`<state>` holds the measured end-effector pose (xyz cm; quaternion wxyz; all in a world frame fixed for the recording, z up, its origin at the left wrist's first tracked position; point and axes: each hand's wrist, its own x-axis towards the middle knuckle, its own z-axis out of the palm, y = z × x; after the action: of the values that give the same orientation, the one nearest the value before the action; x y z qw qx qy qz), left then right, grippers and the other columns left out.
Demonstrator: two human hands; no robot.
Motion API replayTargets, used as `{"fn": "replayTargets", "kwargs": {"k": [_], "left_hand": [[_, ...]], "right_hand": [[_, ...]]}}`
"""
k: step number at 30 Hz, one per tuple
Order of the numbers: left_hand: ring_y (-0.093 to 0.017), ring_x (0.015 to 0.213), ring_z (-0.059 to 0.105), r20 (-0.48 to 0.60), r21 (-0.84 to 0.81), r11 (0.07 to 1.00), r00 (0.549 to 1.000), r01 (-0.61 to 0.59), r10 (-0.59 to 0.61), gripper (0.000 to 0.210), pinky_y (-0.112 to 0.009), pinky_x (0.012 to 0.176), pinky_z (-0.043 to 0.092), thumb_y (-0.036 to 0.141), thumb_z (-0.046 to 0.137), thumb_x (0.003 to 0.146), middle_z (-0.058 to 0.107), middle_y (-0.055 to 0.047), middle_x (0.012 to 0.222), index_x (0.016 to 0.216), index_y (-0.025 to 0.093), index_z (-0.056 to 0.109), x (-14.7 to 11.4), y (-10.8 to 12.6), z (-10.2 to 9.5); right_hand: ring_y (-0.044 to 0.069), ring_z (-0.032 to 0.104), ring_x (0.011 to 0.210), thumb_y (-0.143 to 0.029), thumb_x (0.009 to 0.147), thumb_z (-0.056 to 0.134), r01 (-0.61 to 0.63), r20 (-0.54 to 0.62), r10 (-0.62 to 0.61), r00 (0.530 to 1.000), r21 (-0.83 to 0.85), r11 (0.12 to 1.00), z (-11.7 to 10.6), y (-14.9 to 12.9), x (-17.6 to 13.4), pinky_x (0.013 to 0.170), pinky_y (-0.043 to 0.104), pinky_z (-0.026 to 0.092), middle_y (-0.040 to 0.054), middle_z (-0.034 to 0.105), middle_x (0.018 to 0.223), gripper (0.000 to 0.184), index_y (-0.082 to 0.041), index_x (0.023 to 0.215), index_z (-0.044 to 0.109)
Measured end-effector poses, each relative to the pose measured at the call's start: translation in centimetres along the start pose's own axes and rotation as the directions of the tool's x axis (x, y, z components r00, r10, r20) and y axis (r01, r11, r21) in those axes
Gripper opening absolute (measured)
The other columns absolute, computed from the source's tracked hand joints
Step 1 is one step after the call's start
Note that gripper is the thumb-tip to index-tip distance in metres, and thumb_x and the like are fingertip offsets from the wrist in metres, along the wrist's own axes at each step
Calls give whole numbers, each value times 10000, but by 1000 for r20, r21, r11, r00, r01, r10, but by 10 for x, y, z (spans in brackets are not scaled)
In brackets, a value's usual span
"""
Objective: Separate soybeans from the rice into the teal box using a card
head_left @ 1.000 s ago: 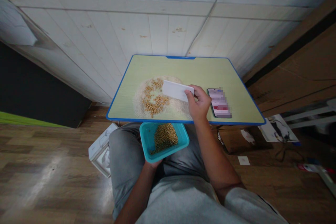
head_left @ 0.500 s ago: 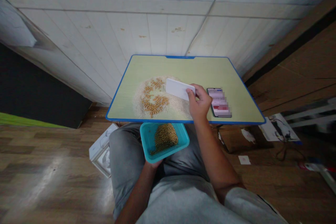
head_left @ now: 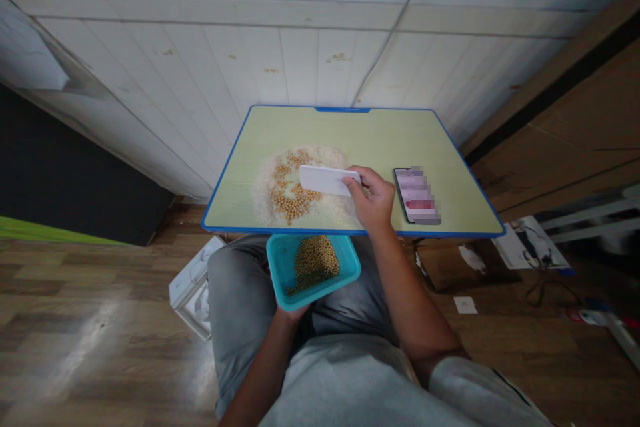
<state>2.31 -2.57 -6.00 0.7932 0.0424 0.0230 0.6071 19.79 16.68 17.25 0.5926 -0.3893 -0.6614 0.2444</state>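
My right hand grips a flat white card and holds it low over a patch of white rice mixed with yellow beans on a small green table with a blue rim. The card's left end lies above the beans. My left hand is mostly hidden under a teal plastic tub, which it holds on my lap just below the table's near edge. A heap of yellow beans fills the tub.
A phone with a lit screen lies on the table to the right of my hand. A white box sits on the wooden floor at the left. Cardboard panels, papers and cables lie at the right. A white panelled wall stands behind the table.
My right hand has drawn the white card left and toward me, lowering it over the beans. The tub and my left hand have stayed put.
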Motion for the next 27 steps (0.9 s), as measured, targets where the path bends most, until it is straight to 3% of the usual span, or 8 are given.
{"fn": "replayTargets", "kwargs": {"k": [3, 7, 10, 14, 22, 27], "left_hand": [[-253, 1513, 563, 35, 1, 1000, 999, -17, 17, 978, -527, 1318, 345, 662, -86, 1041, 611, -19, 1594, 1518, 211, 639, 1, -1, 5], [-265, 1540, 529, 67, 3, 1000, 998, -4, 3, 961, -542, 1327, 317, 667, -67, 1044, 587, -23, 1616, 1544, 203, 611, 1, -1, 8], [-254, 1551, 516, 95, -4, 1000, 995, 2, -2, 931, -532, 1342, 261, 654, -46, 1055, 574, -26, 1629, 1555, 201, 596, 2, 0, 7], [-257, 1571, 489, 133, -20, 1000, 991, 2, 0, 939, -539, 1357, 141, 671, -47, 1046, 537, -32, 1658, 1577, 197, 564, 3, -1, 4], [-278, 1574, 482, 171, -31, 999, 985, -8, 13, 1111, -543, 1352, 254, 678, -233, 967, 538, -44, 1660, 1595, 166, 527, 4, -2, 12], [-287, 1554, 507, 175, -30, 999, 984, -25, 30, 1118, -542, 1335, 307, 689, -224, 965, 552, -52, 1644, 1583, 161, 544, 5, -4, 10]], "right_hand": [[184, 754, 827, -366, 940, 683, -27, -44, 26, 999, -23, 999, 0, 0, 0, 765, 354, 635, -3, 821, 912, 153, -263, 958, 795], [176, 751, 819, -358, 941, 689, -34, -42, 34, 999, -16, 999, 0, 1, -1, 756, 340, 630, -1, 816, 910, 147, -260, 966, 796], [174, 752, 816, -374, 940, 704, -8, 13, 8, 1000, 3, 1000, 0, 2, -2, 777, 341, 638, 0, 816, 916, 151, -261, 969, 799], [169, 750, 814, -372, 955, 684, -6, -35, 5, 999, -8, 1000, 0, 4, -2, 747, 329, 622, -2, 816, 908, 167, -255, 983, 799], [170, 743, 805, -386, 937, 716, -13, -2, 13, 1000, 54, 998, 1, 5, -3, 742, 326, 619, 2, 814, 904, 156, -254, 971, 793], [175, 744, 813, -378, 946, 707, -24, 11, 23, 1000, 37, 999, 0, 6, -3, 744, 336, 619, 1, 806, 905, 154, -252, 982, 788]]}}
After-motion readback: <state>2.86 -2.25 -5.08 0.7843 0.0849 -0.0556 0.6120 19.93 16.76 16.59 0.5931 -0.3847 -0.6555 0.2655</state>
